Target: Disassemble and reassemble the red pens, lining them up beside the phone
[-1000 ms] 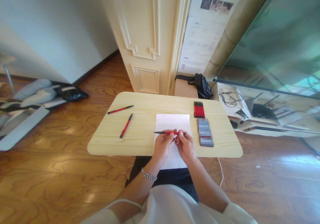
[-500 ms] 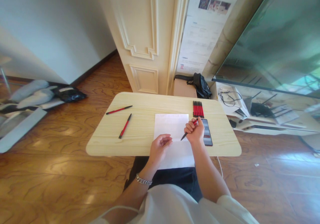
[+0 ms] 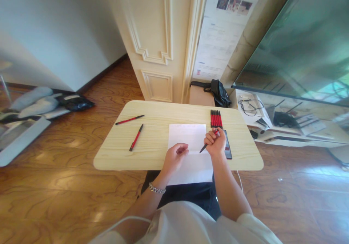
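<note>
My right hand point(image 3: 216, 142) is closed around a red and black pen point(image 3: 203, 148), its black end pointing down and left over the sheet. A white paper sheet point(image 3: 188, 169) lies at the middle of the table, its near part reaching over the front edge. Over the sheet's left side rests my left hand point(image 3: 175, 158), fingers loosely curved, holding nothing. Just beyond my right hand is a tight row of several red and black pens point(image 3: 216, 119). A phone point(image 3: 228, 148) lies partly hidden behind that hand.
On the left of the pale wooden table point(image 3: 152, 135) lie two separate pens, a farther one point(image 3: 129, 119) and a nearer one point(image 3: 136, 138). Past the far edge sits a black bag point(image 3: 220, 93). A white cable point(image 3: 240, 181) hangs below the table's right front.
My right hand has shifted slightly right with the pen, covering more of the phone. My left hand has barely moved.
</note>
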Demonstrator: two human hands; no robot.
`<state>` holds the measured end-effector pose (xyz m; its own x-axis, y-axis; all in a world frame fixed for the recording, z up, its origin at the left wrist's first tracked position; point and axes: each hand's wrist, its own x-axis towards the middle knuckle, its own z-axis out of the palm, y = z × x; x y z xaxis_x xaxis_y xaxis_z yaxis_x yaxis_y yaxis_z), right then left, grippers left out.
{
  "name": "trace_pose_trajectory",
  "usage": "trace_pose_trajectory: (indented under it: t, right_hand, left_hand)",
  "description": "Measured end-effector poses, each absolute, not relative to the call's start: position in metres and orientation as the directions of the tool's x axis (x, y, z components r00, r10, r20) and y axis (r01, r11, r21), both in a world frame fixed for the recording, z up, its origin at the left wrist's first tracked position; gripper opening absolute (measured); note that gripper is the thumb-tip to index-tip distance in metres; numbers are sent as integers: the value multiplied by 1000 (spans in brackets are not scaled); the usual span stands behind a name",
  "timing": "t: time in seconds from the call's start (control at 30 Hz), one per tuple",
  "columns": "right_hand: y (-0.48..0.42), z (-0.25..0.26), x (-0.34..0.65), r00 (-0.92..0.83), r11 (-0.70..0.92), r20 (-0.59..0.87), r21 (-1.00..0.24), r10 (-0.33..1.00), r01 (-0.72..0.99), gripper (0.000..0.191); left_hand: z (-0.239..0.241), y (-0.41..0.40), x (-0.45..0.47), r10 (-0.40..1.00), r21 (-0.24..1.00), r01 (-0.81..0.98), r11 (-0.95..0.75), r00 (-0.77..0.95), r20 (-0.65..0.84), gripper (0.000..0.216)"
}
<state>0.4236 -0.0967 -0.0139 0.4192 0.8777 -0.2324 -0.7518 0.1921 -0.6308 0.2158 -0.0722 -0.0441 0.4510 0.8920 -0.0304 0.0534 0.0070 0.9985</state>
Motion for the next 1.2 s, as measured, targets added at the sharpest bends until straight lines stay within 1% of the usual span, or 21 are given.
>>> trace_pose_trajectory:
  t: [0.07, 0.13, 0.2, 0.27, 0.37, 0.47, 0.57, 0.63, 0.73, 0.8, 0.87, 0.97, 1.0, 1.1, 1.2]
  right_hand:
    - [-96, -14, 425, 397, 191, -241, -590, 886, -785, 31]
    - [-96, -13, 424, 376, 163, -257, -590, 890, -791, 33]
    - [-94, -13, 422, 362, 112, -278, -636, 890, -763, 32]
    - [-93, -14, 419, 366, 67, -307, -680, 879, -730, 31]
    - [-91, -18, 416, 406, 55, -349, -698, 845, -714, 38]
    - [-90, -22, 418, 486, 46, -370, -757, 792, -651, 53]
    - [-91, -25, 425, 550, 14, -382, -813, 743, -583, 59]
    - [-92, -25, 429, 556, 16, -384, -812, 737, -583, 59]
    - [-92, -24, 432, 505, 14, -360, -804, 785, -595, 56]
    - [-89, -25, 429, 491, 10, -316, -833, 812, -553, 49]
    - [-84, -29, 424, 566, 43, -231, -903, 791, -428, 37]
    - [-74, -40, 416, 705, 55, -82, -984, 704, -169, 30]
    - [-71, -44, 414, 717, 35, -59, -993, 695, -115, 28]
    - [-64, -55, 412, 706, -47, -50, -999, 706, -23, 28]
    - [-62, -62, 413, 704, -142, -17, -983, 710, 120, 27]
  left_hand:
    - [-45, -60, 222, 876, 983, 142, -113, 481, 31, 24]
    - [-46, -47, 232, 857, 934, 247, -258, 505, 104, 23]
    - [-46, -34, 246, 810, 838, 326, -437, 549, 209, 24]
    - [-47, -24, 262, 733, 726, 356, -589, 613, 294, 26]
    - [-48, -17, 283, 654, 590, 398, -702, 688, 314, 29]
    - [-50, -17, 293, 657, 508, 478, -717, 707, 262, 31]
    - [-54, -20, 291, 674, 462, 531, -710, 702, 229, 33]
    - [-55, -23, 285, 681, 455, 542, -707, 696, 229, 33]
    - [-57, -27, 272, 692, 462, 549, -697, 683, 233, 32]
    - [-57, -30, 265, 699, 471, 549, -690, 674, 238, 33]
    - [-57, -33, 261, 704, 482, 546, -685, 667, 245, 34]
    - [-56, -35, 258, 714, 494, 548, -675, 656, 246, 34]
    - [-56, -36, 258, 717, 496, 551, -671, 652, 245, 34]
    - [-56, -36, 259, 723, 509, 547, -664, 645, 249, 34]
    - [-57, -35, 258, 719, 530, 527, -665, 644, 261, 34]
